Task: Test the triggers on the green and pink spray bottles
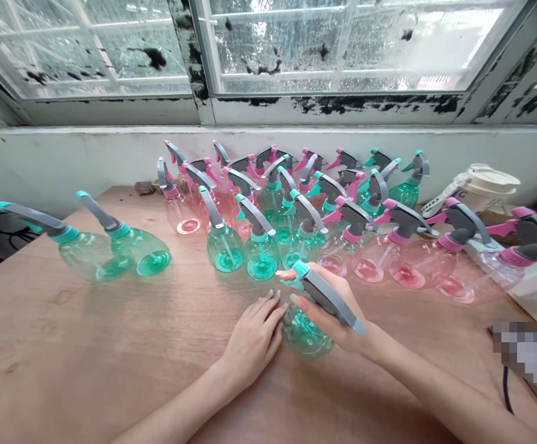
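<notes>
Right in front of me stands a clear green spray bottle point(309, 339) with a grey and teal trigger head. My right hand point(336, 299) is closed around its neck, just under the head, and the fingers partly hide the trigger. My left hand point(255, 338) lies on the wooden table point(166, 357) left of the bottle, fingers stretched out and holding nothing. Its fingertips are close beside the bottle; whether they touch it I cannot tell. Just beyond my hands are a green spray bottle point(262, 258) and a pink spray bottle point(373, 259).
Several pink and green spray bottles fill the back of the table, below the window point(342, 49). Two green bottles, one of them this one point(141, 246), stand apart at the left. A lidded cup point(486, 185) and a pixelated object point(534, 357) are at the right.
</notes>
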`<act>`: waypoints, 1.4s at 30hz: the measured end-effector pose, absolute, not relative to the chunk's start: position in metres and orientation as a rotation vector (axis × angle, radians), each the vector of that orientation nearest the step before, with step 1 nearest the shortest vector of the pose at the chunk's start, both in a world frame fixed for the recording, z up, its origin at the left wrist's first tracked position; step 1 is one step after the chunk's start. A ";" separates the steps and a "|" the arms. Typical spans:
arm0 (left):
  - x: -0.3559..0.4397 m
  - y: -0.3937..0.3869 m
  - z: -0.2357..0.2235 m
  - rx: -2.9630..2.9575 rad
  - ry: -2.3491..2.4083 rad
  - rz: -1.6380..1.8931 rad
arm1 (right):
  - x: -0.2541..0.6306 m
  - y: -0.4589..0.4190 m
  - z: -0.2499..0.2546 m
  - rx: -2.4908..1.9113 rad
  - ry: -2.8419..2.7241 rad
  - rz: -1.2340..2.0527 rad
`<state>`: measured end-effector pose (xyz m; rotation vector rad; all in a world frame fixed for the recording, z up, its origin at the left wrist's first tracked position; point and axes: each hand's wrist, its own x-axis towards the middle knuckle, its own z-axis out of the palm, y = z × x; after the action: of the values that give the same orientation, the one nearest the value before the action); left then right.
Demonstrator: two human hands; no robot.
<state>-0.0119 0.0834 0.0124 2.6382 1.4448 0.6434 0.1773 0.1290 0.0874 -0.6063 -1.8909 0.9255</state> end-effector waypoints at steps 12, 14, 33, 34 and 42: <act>-0.008 0.082 0.014 2.616 1.508 0.655 | 0.181 0.127 0.085 -0.667 -1.875 0.925; -0.008 0.081 0.015 2.595 1.513 0.653 | 0.181 0.128 0.088 -0.668 -1.904 0.876; -0.007 0.080 0.013 2.624 1.567 0.601 | 0.183 0.116 0.086 -0.760 -1.847 0.892; -0.007 0.080 0.014 2.619 1.586 0.602 | 0.183 0.116 0.086 -0.765 -1.851 0.899; -0.007 0.081 0.017 2.621 1.686 0.574 | 0.183 0.121 0.091 -0.741 -1.860 0.907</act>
<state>-0.0070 0.0810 0.0168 2.6213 1.6859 0.5743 0.1825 0.1207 0.0907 -0.7406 -1.8599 0.9066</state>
